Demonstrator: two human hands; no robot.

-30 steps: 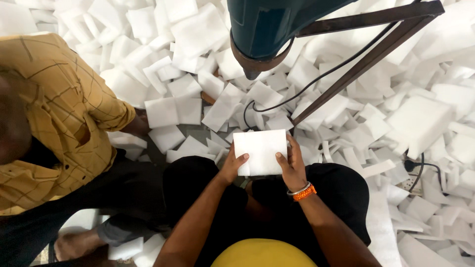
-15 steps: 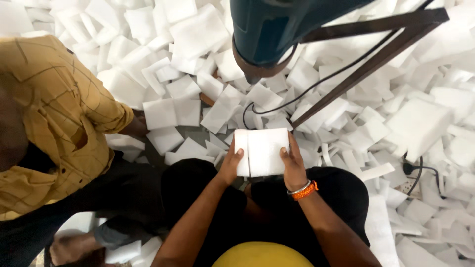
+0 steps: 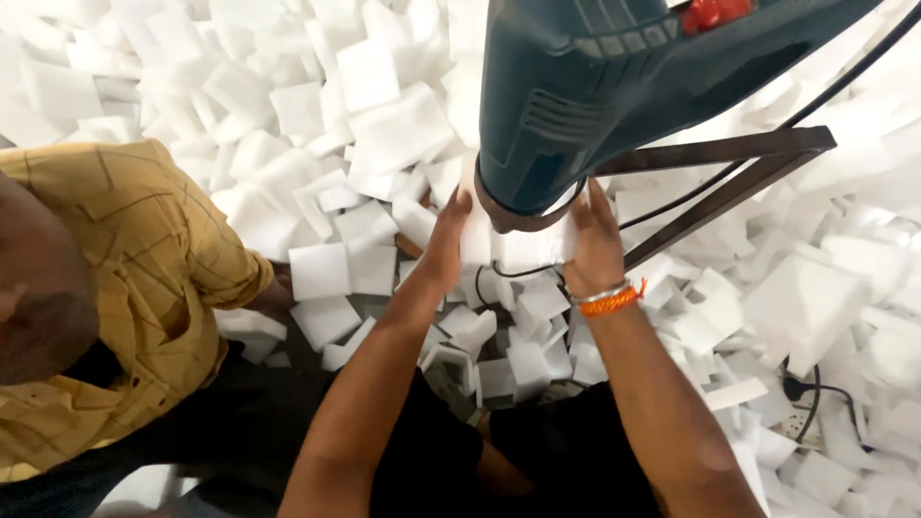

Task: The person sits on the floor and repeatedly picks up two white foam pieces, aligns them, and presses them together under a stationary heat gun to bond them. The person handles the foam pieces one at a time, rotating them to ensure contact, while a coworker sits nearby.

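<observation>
- Under the nose of the blue-green power tool (image 3: 614, 105), mounted on a dark metal stand (image 3: 715, 182), a white foam sheet (image 3: 523, 251) is held up between both hands; a second ago it lay lower, over the person's lap, in full view.
- Raised like this, the sheet is now mostly hidden behind the tool's round mouth, which suggests it is being offered to the tool for working.
- Left hand (image 3: 448, 240) grips the sheet's left edge, fingers stretched up along it.
- Right hand (image 3: 595, 245), with an orange band at the wrist, grips the right edge the same way, fingers pointing away from the body.
- Only the sheet's lower part and side strips show, so its long axis cannot be told for sure; its broad face looks turned up towards the tool and its top edge points away from the person.
- A black cable (image 3: 518, 271) loops just below the sheet.
- All around, the floor is heaped with white foam offcuts (image 3: 384, 125).
- To the left, another person in a yellow checked shirt (image 3: 106, 278) sits close, one hand near the loose pieces.
</observation>
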